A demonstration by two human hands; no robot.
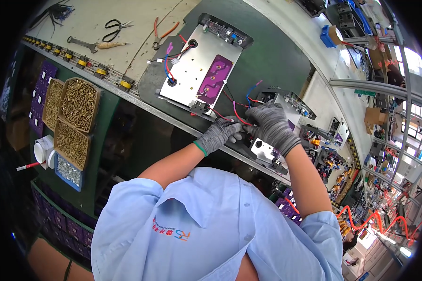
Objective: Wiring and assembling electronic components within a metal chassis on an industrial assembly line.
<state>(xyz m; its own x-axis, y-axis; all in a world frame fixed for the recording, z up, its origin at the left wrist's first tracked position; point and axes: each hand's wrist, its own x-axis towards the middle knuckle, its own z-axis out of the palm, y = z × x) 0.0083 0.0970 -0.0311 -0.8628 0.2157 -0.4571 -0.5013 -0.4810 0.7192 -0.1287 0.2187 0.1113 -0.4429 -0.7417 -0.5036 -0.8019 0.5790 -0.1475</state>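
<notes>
Both my hands wear grey knit gloves and meet at the table's near edge. My left hand (220, 133) has its fingers curled around the end of a thin wire that leads from the metal chassis. My right hand (273, 124), beside it, pinches a red wire (239, 118); its fingertips are partly hidden. Just beyond lies the silver metal chassis (192, 63), bearing a purple circuit board (215, 78) and blue and red wires (168, 65). A second silver chassis (263, 149) sits partly under my right hand, with blue wires (251, 92) standing up behind it.
Pliers (163, 33), black-handled scissors (116, 29), a wrench (82, 44) and a wooden-handled tool (111, 45) lie at the far left. Left of me stand bins of brass screws (79, 105) and a blue bin of silver parts (69, 171). A roller track (82, 63) edges the table.
</notes>
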